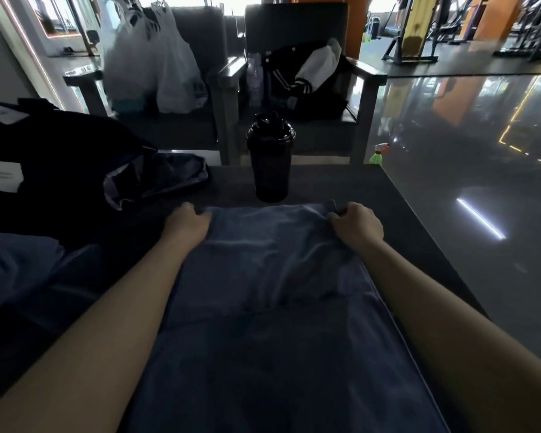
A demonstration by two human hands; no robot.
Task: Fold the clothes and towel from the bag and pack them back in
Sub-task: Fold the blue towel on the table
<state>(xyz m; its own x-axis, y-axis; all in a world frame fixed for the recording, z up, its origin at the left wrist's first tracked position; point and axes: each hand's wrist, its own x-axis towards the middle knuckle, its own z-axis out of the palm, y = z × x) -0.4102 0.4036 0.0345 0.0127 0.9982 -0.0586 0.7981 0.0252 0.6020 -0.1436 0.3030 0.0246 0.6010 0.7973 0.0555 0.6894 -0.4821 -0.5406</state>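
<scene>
The towel (pixel 272 307) runs off the bottom edge; the bag (pixel 44 157) is cut at left.

I am reaching both bare forearms forward from the lower corners of the frame toward its middle. My left hand (pixel 188 223) is lying palm down left of centre, fingers curled and pinching closed. My right hand (pixel 358 225) is sitting right of centre at the same height, knuckles up, fingers bent under in a closed grip. The two hands are well apart.
</scene>
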